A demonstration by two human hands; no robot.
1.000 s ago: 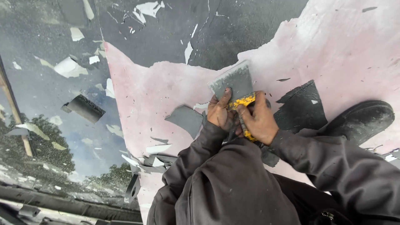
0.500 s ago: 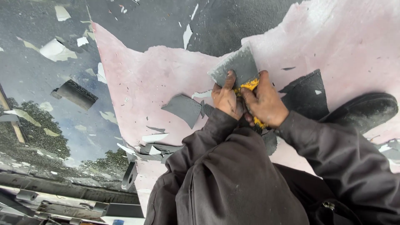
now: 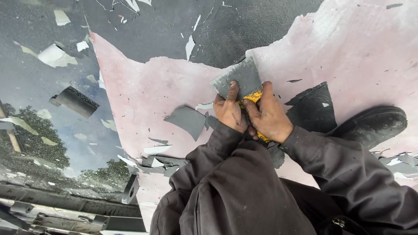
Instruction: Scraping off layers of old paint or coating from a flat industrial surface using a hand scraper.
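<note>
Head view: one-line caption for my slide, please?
Both hands, left hand and right hand, grip a yellow-handled flat scraper, blade pressed against the pale pink surface among peeled grey flakes.

The scraper [image 3: 244, 85] is a wide, flat tool with a dull grey blade and a yellow handle; the blade juts out just beyond the fingertips of both hands, its far edge laid flat against the pale pink surface; the handle is mostly hidden, gripped between the left hand [image 3: 230, 111] and the right hand [image 3: 269, 115], only slivers of yellow showing between and below the fingers.
</note>
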